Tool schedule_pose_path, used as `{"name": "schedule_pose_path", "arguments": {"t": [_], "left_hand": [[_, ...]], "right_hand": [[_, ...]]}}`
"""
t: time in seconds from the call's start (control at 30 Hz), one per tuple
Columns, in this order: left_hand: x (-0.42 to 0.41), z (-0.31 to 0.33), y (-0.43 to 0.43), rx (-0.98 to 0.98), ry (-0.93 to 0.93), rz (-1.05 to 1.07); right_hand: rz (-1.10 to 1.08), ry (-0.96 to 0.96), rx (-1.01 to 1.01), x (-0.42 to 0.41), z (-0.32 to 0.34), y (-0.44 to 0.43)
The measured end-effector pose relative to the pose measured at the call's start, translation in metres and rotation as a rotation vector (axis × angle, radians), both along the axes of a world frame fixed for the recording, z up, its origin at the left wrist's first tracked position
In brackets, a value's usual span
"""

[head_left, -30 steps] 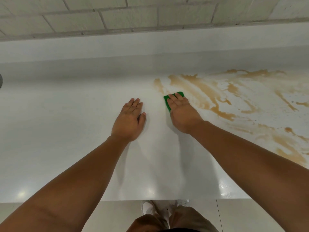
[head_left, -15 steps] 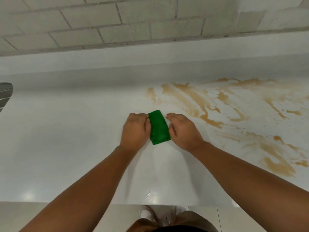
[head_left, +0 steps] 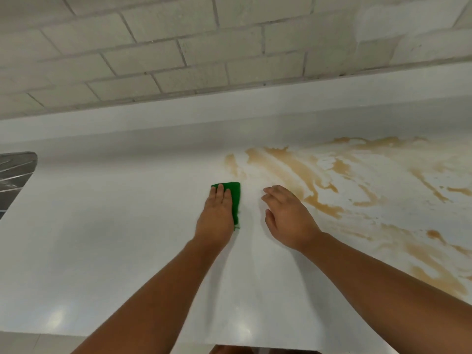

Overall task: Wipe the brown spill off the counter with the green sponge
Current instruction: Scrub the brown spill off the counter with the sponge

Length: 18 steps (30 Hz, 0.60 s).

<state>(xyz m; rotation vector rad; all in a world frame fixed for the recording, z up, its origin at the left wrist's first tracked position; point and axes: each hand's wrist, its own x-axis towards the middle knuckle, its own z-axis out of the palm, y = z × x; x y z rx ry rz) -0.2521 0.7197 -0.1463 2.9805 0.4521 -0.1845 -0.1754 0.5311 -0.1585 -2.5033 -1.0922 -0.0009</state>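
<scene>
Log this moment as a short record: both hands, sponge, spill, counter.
left hand: flat on the sponge, fingers straight
right hand: open, holds nothing, right of the sponge, at the spill's near edge
sponge: green, on the counter, just left of the brown streaks
spill: brown streaks over the counter's right part, unwiped
counter: white, bare on the left
</scene>
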Motion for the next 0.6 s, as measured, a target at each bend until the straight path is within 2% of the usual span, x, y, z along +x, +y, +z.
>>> {"name": "schedule_pose_path", "arguments": {"t": [0.13,0.23,0.37,0.6], "left_hand": [[0.038,0.008,0.043,-0.018,0.091,0.118],[0.067,0.001,0.060,-0.120,-0.024,0.163],[0.101,-0.008,0.082,-0.138,-0.186,0.031],[0.133,-0.013,0.090,-0.305,-0.194,-0.296]], "right_hand": [[-0.048,0.033,-0.005,-0.002,-0.001,0.011],[-0.072,0.015,0.001,-0.009,0.001,0.018],[-0.132,0.010,-0.031,-0.014,-0.001,0.019],[-0.221,-0.012,-0.037,-0.018,-0.005,0.018]]}}
